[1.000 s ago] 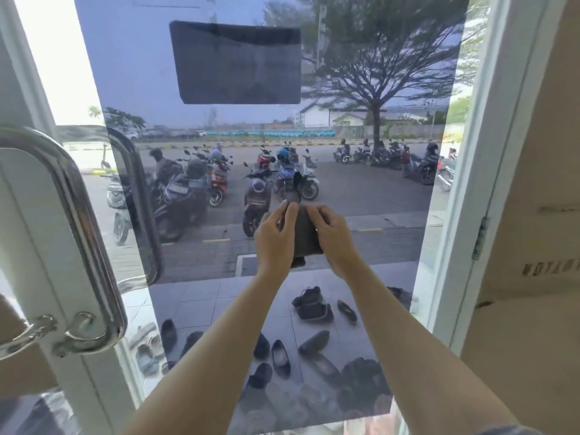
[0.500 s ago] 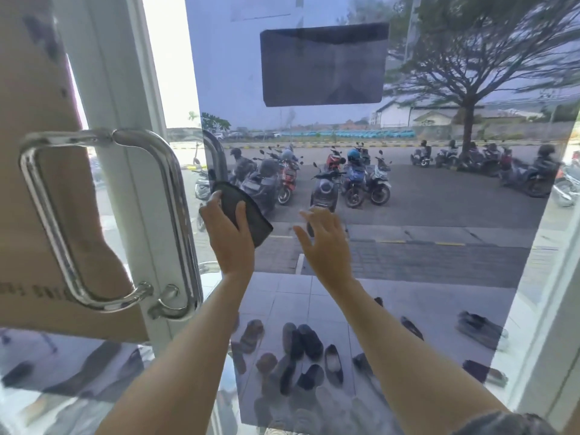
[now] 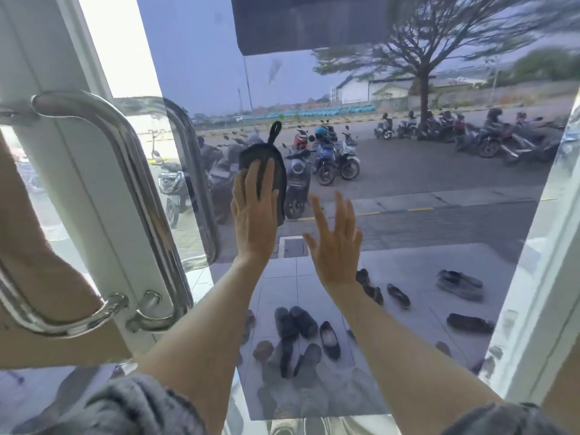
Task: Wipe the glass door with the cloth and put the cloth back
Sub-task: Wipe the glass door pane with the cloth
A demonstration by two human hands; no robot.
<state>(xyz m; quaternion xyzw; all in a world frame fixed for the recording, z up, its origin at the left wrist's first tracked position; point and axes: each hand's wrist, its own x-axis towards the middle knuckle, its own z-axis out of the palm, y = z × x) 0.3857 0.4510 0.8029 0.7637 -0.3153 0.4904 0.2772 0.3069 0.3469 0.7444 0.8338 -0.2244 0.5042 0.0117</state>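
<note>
A tinted glass door (image 3: 423, 189) in a white frame fills the view. A dark folded cloth (image 3: 273, 161) with a small hanging loop at its top lies flat against the glass, left of centre. My left hand (image 3: 254, 215) presses on the cloth with fingers spread over its lower part. My right hand (image 3: 337, 243) hovers just right of it with fingers apart, holding nothing, close to the glass.
A curved steel pull handle (image 3: 125, 189) stands on the white door stile at the left. A dark rectangular sign (image 3: 310, 22) hangs on the glass above. The white frame (image 3: 539, 277) borders the right. Outside are shoes (image 3: 301, 324) and parked motorbikes (image 3: 326, 155).
Both hands held the cloth a second ago; now only my left hand has it, pressed on the glass. My right hand let go. The view shifted left, then back rightward.
</note>
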